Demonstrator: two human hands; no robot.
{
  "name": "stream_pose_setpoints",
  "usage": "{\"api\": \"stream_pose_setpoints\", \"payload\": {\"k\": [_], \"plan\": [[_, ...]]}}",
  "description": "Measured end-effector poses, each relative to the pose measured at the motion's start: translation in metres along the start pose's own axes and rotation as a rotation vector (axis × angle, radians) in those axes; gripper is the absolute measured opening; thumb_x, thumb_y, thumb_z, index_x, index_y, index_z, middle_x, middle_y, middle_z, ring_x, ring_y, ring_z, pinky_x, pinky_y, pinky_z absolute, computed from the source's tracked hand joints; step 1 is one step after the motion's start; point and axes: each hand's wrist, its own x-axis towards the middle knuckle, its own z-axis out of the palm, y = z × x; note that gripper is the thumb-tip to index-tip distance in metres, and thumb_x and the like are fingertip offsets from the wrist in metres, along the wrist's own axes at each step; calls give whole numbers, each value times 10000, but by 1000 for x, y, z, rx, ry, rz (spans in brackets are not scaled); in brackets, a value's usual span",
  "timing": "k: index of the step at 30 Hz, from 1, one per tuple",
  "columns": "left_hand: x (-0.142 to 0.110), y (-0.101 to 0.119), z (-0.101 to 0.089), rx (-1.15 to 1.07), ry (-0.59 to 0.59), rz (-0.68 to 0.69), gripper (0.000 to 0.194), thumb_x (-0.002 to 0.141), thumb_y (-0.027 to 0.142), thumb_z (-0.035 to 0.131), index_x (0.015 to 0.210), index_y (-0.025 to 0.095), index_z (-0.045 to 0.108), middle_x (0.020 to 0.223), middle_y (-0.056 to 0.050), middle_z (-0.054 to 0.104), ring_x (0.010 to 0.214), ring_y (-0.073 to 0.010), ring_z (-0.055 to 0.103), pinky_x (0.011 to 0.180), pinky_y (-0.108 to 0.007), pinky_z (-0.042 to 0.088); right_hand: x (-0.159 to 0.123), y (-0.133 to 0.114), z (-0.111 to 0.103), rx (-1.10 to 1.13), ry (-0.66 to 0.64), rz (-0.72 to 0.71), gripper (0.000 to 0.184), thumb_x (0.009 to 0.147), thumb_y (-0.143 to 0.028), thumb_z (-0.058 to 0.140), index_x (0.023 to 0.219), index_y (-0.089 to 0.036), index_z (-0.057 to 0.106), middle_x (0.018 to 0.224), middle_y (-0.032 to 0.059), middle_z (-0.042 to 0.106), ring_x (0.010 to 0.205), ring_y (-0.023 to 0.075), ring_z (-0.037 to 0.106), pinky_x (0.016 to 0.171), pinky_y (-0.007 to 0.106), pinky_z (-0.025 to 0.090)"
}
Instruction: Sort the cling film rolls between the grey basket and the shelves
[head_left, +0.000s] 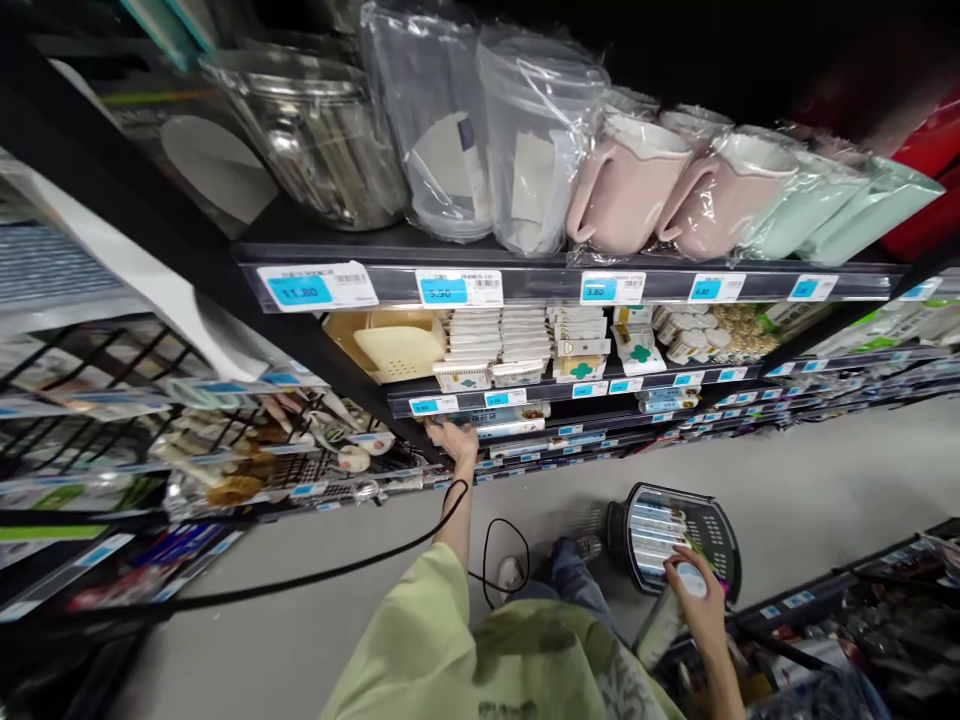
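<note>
My left hand [454, 440] reaches down to a low shelf [480, 400] and rests among flat packaged goods there; its fingers curl in, and what they touch is partly hidden. My right hand [697, 600] is wrapped around a long silvery packet with a round white end [667, 615], held just over a dark shopping basket [679, 535] on the floor. The basket holds several similar shiny packets. A pale green sleeve covers my left arm.
A tall store shelf [570, 280] with blue price tags carries pink mugs [626, 185], mint mugs, bagged containers and a glass jar [315, 130]. Hanging kitchen tools fill the left rack [247, 440]. A black cable [360, 560] crosses the grey floor. Another shelf [847, 600] stands at right.
</note>
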Motion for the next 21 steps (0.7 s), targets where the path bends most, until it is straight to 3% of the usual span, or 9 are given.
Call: {"api": "stream_pose_setpoints", "payload": {"k": [2,4,6,8,11,14,18,21], "plan": [[-6,-3,5,109,-106,136,472,789,110,746,1257,80,696,1649,-299,434,1663,-442,163,1382,-538,71,1,1,-3,-2,75,31,434,717,-574,878,938,-205,815,859,89,804,864,312,744,825,417,585],[-10,-9,7,186,-313,258,330,803,102,722,1132,121,752,1481,-274,613,1584,-429,362,1380,-521,129,2,-1,-5,46,210,77,418,680,-552,898,878,-201,787,844,78,785,831,290,723,791,393,561],[-13,-17,4,237,-480,315,322,819,87,682,1126,131,769,1385,-255,684,1509,-418,471,1370,-529,171,4,-7,-6,182,355,125,412,668,-528,907,866,-204,747,794,39,743,744,242,684,727,356,532],[-11,-28,-3,331,-544,368,412,850,85,615,1237,104,753,1424,-258,674,1517,-415,467,1362,-557,182,7,-15,-6,424,480,155,405,689,-512,890,897,-222,697,739,-16,682,655,196,645,671,323,508],[0,-43,-15,558,-554,520,558,908,104,507,1445,68,657,1556,-237,610,1610,-374,367,1369,-564,168,15,-24,-8,778,530,175,373,757,-498,836,966,-256,645,740,-60,640,641,171,646,679,311,525],[9,-49,-23,689,-565,639,664,897,109,499,1555,66,571,1638,-211,552,1654,-346,312,1376,-538,167,20,-29,-10,995,589,209,348,772,-486,821,960,-265,629,757,-75,625,654,152,642,706,307,549],[8,-42,-27,752,-495,624,644,918,153,496,1544,19,559,1604,-259,567,1633,-379,346,1348,-566,231,17,-32,-8,1151,618,241,290,771,-429,797,946,-267,631,753,-79,611,635,146,614,708,315,566],[-14,-29,-19,678,-428,560,573,999,279,461,1482,2,597,1599,-302,546,1600,-426,379,1317,-600,283,12,-35,-7,1209,555,192,264,801,-428,748,983,-274,636,809,-63,633,618,142,585,696,322,564]]}}
